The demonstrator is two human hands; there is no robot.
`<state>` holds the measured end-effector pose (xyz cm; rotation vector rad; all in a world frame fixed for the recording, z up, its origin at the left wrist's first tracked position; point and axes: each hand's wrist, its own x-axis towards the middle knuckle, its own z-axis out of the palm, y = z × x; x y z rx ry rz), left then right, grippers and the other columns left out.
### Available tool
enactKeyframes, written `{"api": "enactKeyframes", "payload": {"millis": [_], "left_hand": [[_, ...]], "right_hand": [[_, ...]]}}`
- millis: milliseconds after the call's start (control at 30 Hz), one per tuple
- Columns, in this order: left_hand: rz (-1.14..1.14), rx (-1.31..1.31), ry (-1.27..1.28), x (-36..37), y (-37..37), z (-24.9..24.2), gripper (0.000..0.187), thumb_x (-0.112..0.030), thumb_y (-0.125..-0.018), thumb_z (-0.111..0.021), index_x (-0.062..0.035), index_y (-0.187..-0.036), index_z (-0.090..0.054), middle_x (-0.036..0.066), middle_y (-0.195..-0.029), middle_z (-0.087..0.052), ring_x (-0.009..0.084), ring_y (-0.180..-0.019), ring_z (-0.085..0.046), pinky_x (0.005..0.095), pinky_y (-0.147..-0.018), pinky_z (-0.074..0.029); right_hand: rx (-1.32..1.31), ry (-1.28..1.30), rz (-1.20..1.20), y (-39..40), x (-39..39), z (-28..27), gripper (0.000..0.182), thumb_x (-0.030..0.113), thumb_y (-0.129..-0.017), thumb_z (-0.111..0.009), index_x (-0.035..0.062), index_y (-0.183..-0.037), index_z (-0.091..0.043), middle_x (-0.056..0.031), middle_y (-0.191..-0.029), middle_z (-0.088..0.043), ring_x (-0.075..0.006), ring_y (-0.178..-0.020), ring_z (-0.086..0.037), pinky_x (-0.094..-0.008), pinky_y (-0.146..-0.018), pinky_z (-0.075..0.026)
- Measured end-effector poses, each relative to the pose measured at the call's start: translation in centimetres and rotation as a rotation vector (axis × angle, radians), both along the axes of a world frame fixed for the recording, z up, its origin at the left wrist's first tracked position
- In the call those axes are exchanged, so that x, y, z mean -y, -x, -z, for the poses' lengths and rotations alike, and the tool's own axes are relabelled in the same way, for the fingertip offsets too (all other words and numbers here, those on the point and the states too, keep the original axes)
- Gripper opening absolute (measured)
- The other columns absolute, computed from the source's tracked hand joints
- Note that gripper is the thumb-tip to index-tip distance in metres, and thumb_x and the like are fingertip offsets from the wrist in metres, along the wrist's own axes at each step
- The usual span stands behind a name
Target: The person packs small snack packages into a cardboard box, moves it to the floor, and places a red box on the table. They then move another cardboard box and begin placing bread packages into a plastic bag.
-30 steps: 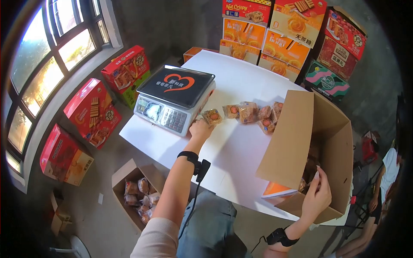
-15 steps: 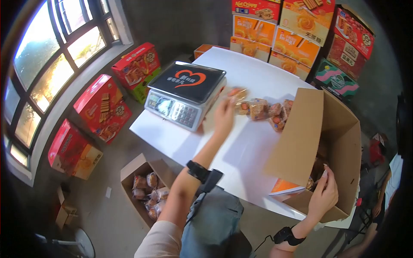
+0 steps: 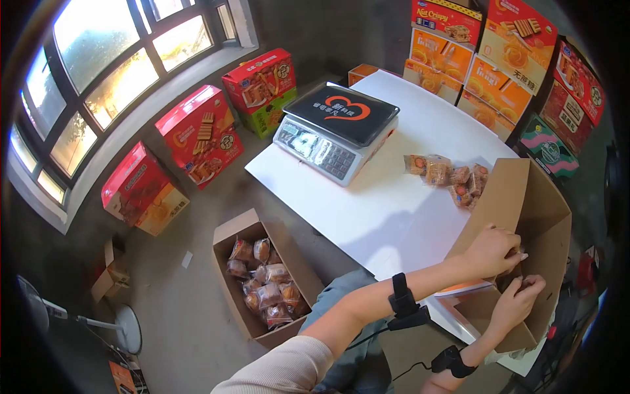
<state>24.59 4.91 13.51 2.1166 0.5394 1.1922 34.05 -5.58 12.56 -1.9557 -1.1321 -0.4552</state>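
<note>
An open cardboard box (image 3: 518, 190) lies on its side at the near right corner of the white table (image 3: 394, 217). My left hand (image 3: 492, 249) reaches over the box's flap, its fingers curled into the opening; whatever they hold is hidden. Just below it, my right hand (image 3: 518, 299) pinches the box's near wall at the rim. A small pile of wrapped snack packets (image 3: 446, 174) lies on the table beyond the box, apart from both hands.
A digital scale (image 3: 335, 128) stands at the table's left end. On the floor to the left, an open carton (image 3: 262, 282) holds several snack packets. Printed snack cartons are stacked behind the table (image 3: 499, 59) and under the window (image 3: 197, 134). A fan base (image 3: 125, 328) stands lower left.
My left hand carried a packet from beside the scale to the pile, left it there and came back to the box opening. The view has swung left and down.
</note>
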Motion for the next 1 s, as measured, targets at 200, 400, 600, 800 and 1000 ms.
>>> {"api": "enactKeyframes", "payload": {"millis": [200,400,600,800,1000], "left_hand": [[0.045,0.019,0.069,-0.2,0.7,0.3,0.027,-0.03,-0.078,-0.056,-0.0064,-0.065,-0.056,0.008,-0.064,-0.054,0.0254,-0.069,-0.053,0.0374,-0.07,-0.036],[0.084,0.082,0.14,-0.6,0.8,0.3,0.029,-0.029,-0.08,-0.055,-0.0045,-0.065,-0.058,0.009,-0.064,-0.056,0.0242,-0.065,-0.054,0.0352,-0.066,-0.04],[0.21,0.386,0.561,-2.8,1.6,1.0,0.027,-0.025,-0.085,-0.05,-0.0019,-0.072,-0.058,0.007,-0.067,-0.059,0.0125,-0.058,-0.054,0.0272,-0.056,-0.044],[-0.354,0.253,0.664,-11.1,3.9,11.9,0.029,-0.023,-0.084,-0.044,0.0025,-0.083,-0.059,0.01,-0.072,-0.063,0.0169,-0.064,-0.06,0.0305,-0.058,-0.046],[-0.52,0.077,1.063,-14.8,6.6,23.4,0.032,-0.03,-0.079,-0.049,-0.0004,-0.083,-0.059,0.012,-0.071,-0.063,0.0247,-0.068,-0.061,0.0354,-0.066,-0.046]], "right_hand": [[0.024,0.028,0.001,-0.1,-0.2,0.1,0.018,0.017,-0.086,-0.047,0.004,-0.096,-0.039,-0.0148,-0.08,-0.049,-0.0356,-0.073,-0.051,-0.0426,-0.064,-0.038],[0.045,0.071,-0.012,-0.6,-0.1,0.2,0.019,0.022,-0.087,-0.046,0.004,-0.094,-0.04,-0.0153,-0.079,-0.049,-0.0366,-0.075,-0.051,-0.0435,-0.063,-0.037],[0.132,0.113,-0.021,0.4,-0.1,-0.6,0.02,0.023,-0.088,-0.047,0.0031,-0.086,-0.048,-0.0154,-0.077,-0.051,-0.0344,-0.074,-0.051,-0.0413,-0.063,-0.038],[0.178,0.081,0.018,1.0,-0.3,-1.0,0.024,0.024,-0.087,-0.048,0.0023,-0.077,-0.052,-0.0122,-0.068,-0.049,-0.0295,-0.064,-0.05,-0.039,-0.056,-0.037],[0.1,0.084,-0.036,1.2,-0.1,-1.2,0.018,0.02,-0.086,-0.05,0.0038,-0.08,-0.055,-0.0104,-0.064,-0.048,-0.0255,-0.057,-0.048,-0.0364,-0.052,-0.036]]}}
